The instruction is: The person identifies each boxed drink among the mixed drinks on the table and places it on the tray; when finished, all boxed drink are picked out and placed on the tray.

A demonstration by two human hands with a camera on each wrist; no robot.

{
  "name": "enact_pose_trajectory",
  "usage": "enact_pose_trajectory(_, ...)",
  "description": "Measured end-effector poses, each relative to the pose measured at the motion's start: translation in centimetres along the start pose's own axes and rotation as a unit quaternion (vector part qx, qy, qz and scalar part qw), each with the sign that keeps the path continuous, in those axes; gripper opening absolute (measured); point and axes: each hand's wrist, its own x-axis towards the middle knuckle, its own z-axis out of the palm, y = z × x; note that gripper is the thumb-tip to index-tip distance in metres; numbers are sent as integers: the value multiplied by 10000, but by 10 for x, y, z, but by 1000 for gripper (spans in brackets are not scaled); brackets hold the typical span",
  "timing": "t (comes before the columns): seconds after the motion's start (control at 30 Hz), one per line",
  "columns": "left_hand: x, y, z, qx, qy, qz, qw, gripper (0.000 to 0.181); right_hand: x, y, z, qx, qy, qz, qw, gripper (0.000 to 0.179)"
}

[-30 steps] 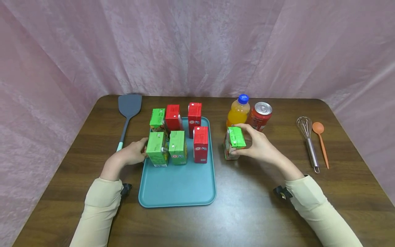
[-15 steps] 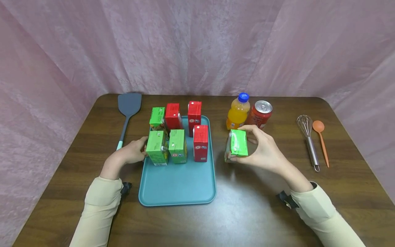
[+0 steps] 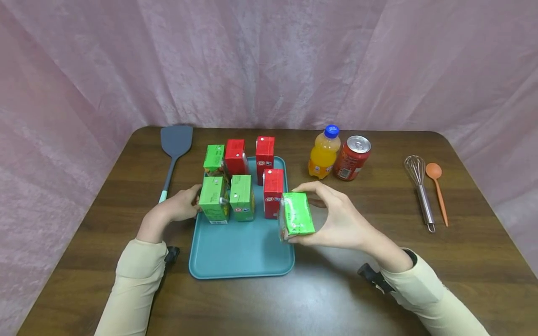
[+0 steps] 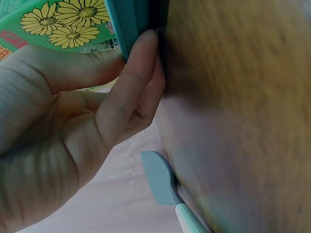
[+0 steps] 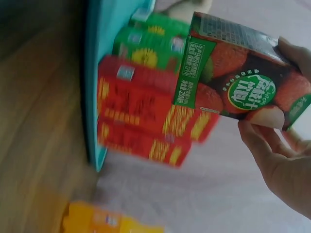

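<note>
My right hand [image 3: 342,221] holds a juice carton [image 3: 299,213] with a green top between thumb and fingers, raised over the right edge of the teal tray [image 3: 239,261]. In the right wrist view this juice carton [image 5: 243,73] shows red fruit on dark sides. My left hand [image 3: 178,206] pinches the tray's left rim; the left wrist view shows the thumb on the tray wall [image 4: 127,22] and fingers at its outer side. Upright on the tray stand green cartons [image 3: 241,198] and red cartons [image 3: 273,193], several in all, in two rows.
Behind the right hand stand an orange drink bottle [image 3: 323,154] and a red can [image 3: 353,158]. A whisk [image 3: 420,193] and an orange spoon [image 3: 437,193] lie at the right. A grey spatula [image 3: 176,144] lies left of the tray. A pink curtain [image 3: 269,65] hangs behind the table.
My right hand has lifted the green-topped juice carton from the table and carried it left, to the tray's right edge. The left hand has stayed at the tray's rim.
</note>
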Motion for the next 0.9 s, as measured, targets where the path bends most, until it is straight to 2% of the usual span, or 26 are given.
enact_pose_trajectory(0.17,1,-1,1,-4,-21,-7,10000,64,10,-9,33,504,-62,61,9987,78)
enact_pose_trajectory(0.27,2,0,1,9,-19,-44,10000,64,16,-13,55,595,-204,-37,9980,78)
enact_pose_trajectory(0.4,1,2,-1,14,-17,-31,10000,63,26,-19,80,489,-434,-376,9972,78)
enact_pose_trajectory(0.5,0,2,-1,1,-11,-24,10000,62,32,-25,96,405,-515,-443,9969,77)
enact_pose_trajectory(0.73,2,2,-1,64,-17,-118,9999,64,43,-35,122,-64,-774,45,9970,77)
enact_pose_trajectory(0.9,2,-1,-1,140,-28,-109,9998,65,47,-37,135,-313,-1018,112,9942,76)
